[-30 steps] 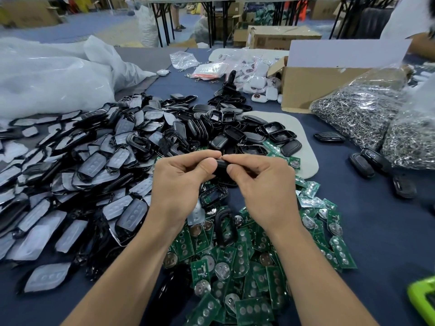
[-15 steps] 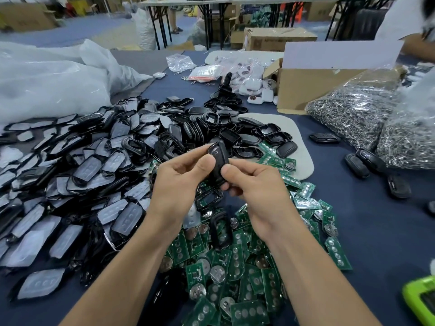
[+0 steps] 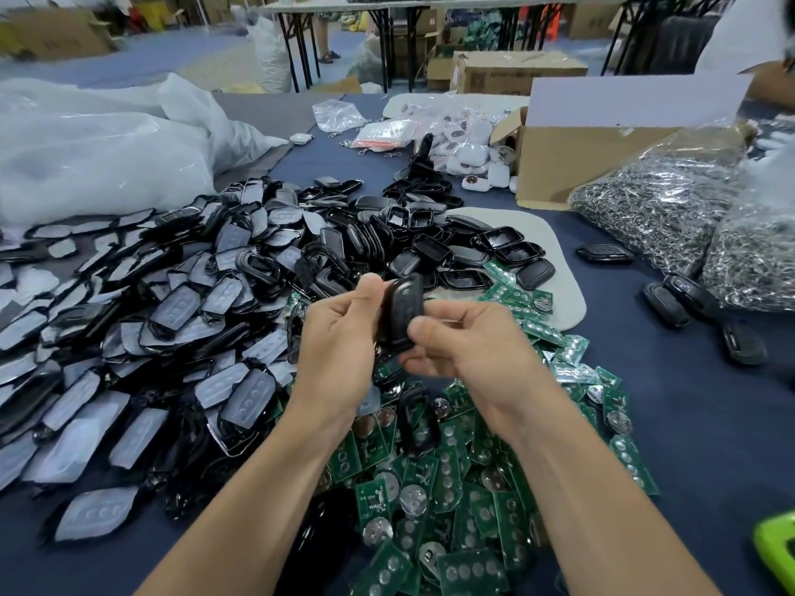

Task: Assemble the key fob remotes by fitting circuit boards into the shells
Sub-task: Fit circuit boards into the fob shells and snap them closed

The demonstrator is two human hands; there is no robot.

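While the blue table (image 3: 671, 423) is buried under that big pile of black shells (image 3: 172, 320) on the left and a heap of green circuit boards (image 3: 451, 488) under the wrists, the real work is tiny. Left hand (image 3: 340, 348) and right hand (image 3: 473, 352) both pinch one black fob (image 3: 404, 307), held on end above the boards. Looks like the squeeze-shut stage to me, so press evenly round the seam, don't twist, and check for gaps.

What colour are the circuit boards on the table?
The circuit boards are green, seen best in head view.
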